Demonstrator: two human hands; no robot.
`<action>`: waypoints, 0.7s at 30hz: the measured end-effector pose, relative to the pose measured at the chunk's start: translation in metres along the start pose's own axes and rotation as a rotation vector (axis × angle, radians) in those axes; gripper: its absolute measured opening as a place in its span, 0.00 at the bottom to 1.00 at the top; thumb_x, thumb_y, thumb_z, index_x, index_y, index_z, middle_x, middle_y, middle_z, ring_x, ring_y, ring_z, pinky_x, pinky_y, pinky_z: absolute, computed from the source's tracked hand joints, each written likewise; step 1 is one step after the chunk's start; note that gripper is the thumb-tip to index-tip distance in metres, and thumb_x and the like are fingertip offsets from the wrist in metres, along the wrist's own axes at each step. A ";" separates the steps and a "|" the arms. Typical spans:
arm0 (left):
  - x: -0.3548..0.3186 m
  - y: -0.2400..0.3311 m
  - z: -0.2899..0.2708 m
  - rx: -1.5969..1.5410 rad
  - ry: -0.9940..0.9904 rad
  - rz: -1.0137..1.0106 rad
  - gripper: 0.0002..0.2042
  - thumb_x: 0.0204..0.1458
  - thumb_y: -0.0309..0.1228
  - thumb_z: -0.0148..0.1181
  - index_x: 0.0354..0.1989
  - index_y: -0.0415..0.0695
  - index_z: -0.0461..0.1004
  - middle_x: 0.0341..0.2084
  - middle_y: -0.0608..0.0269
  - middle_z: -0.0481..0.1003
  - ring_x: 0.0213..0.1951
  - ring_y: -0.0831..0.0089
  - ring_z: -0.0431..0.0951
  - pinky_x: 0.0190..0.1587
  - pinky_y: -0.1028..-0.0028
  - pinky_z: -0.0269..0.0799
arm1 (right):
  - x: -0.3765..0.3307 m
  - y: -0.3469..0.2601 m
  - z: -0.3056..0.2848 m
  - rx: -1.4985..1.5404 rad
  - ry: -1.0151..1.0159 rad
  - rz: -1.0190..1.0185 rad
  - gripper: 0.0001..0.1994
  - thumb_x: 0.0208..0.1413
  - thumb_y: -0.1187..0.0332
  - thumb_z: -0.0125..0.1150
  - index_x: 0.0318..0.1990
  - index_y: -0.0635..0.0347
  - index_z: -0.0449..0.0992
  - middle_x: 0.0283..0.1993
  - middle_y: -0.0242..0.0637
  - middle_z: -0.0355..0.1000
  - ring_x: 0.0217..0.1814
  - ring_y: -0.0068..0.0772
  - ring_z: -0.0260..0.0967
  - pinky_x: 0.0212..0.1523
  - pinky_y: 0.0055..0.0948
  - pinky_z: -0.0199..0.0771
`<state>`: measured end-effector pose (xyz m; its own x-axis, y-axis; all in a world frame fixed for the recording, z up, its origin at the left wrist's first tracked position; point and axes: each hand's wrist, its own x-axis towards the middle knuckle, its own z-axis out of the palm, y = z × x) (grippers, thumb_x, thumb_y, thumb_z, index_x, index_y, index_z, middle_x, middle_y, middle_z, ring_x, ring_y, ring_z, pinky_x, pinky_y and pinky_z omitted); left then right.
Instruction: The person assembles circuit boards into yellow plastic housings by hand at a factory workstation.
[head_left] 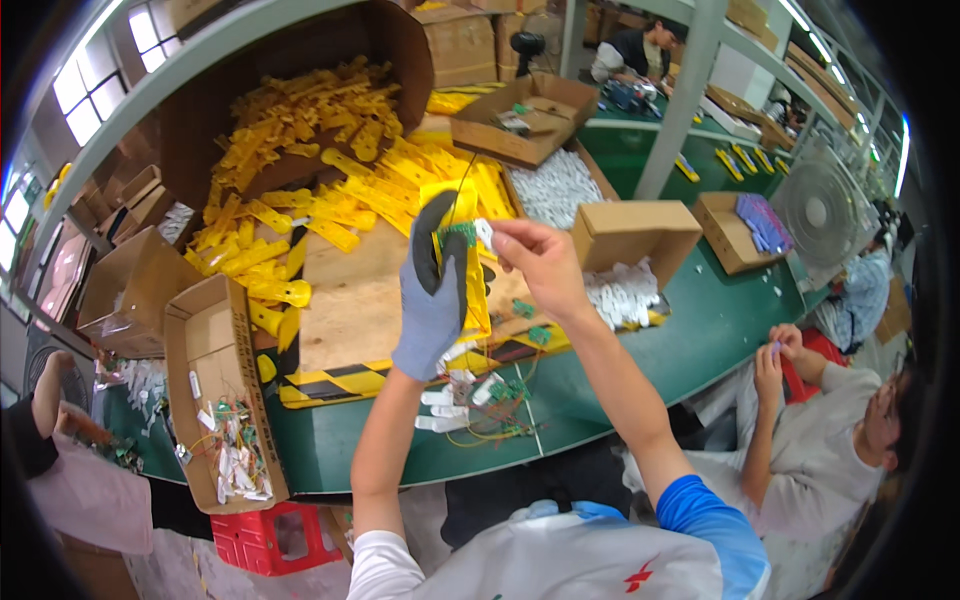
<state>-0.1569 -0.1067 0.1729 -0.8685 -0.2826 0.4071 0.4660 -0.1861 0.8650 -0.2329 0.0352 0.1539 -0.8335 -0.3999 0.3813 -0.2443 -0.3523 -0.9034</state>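
Observation:
My left hand (428, 295), in a grey glove with black fingers, is closed around a long yellow plastic casing (475, 302) held upright over the work board. Against the casing, by the gloved thumb, shows a small green circuit board (458, 236). My bare right hand (547, 268) pinches a small white plastic part (485, 234) at the board's right edge; whether the two are joined I cannot tell. Below my hands, white parts with wires and green boards (490, 392) lie on the table's near side.
A wooden board (345, 325) with striped edging lies on the green table (700, 325). Yellow casings (300, 130) spill from a big carton at the back left. Cardboard boxes (640, 232) of white parts stand right. A co-worker (810, 430) sits at the right, another person at the left.

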 end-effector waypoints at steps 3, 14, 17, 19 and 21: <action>0.002 -0.003 -0.016 0.152 0.097 0.086 0.20 0.61 0.23 0.48 0.63 0.39 0.62 0.47 0.57 0.74 0.38 0.77 0.75 0.39 0.75 0.74 | 0.013 0.006 0.018 -0.084 -0.089 0.001 0.14 0.57 0.71 0.65 0.50 0.69 0.78 0.38 0.32 0.78 0.35 0.16 0.71 0.36 0.18 0.72; 0.012 0.002 -0.025 0.689 0.032 0.360 0.23 0.55 0.21 0.52 0.62 0.39 0.64 0.53 0.46 0.73 0.53 0.55 0.76 0.53 0.68 0.70 | 0.011 -0.012 0.032 -0.269 -0.072 -0.088 0.17 0.58 0.77 0.59 0.55 0.71 0.73 0.34 0.41 0.80 0.35 0.21 0.77 0.40 0.22 0.78; 0.015 -0.001 -0.021 0.690 0.011 0.353 0.23 0.55 0.21 0.52 0.61 0.39 0.64 0.52 0.47 0.73 0.52 0.55 0.76 0.53 0.68 0.71 | 0.015 0.001 0.029 -0.366 -0.074 -0.219 0.18 0.58 0.76 0.60 0.56 0.71 0.72 0.33 0.38 0.80 0.32 0.21 0.76 0.38 0.22 0.78; 0.016 -0.003 -0.020 0.726 -0.002 0.357 0.23 0.55 0.21 0.53 0.61 0.39 0.65 0.52 0.47 0.74 0.51 0.55 0.77 0.52 0.68 0.71 | 0.015 -0.004 0.021 -0.349 -0.091 -0.154 0.19 0.58 0.75 0.61 0.57 0.71 0.71 0.33 0.38 0.79 0.32 0.22 0.75 0.38 0.22 0.78; 0.017 -0.001 -0.019 0.717 0.004 0.289 0.22 0.55 0.21 0.53 0.60 0.40 0.66 0.50 0.48 0.75 0.49 0.56 0.78 0.51 0.68 0.71 | 0.017 -0.008 0.012 -0.175 -0.189 0.057 0.21 0.58 0.74 0.61 0.59 0.71 0.68 0.36 0.41 0.79 0.35 0.24 0.76 0.41 0.23 0.78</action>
<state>-0.1687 -0.1290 0.1736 -0.7280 -0.2308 0.6455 0.4497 0.5499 0.7038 -0.2387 0.0209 0.1702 -0.7447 -0.5720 0.3440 -0.2956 -0.1794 -0.9383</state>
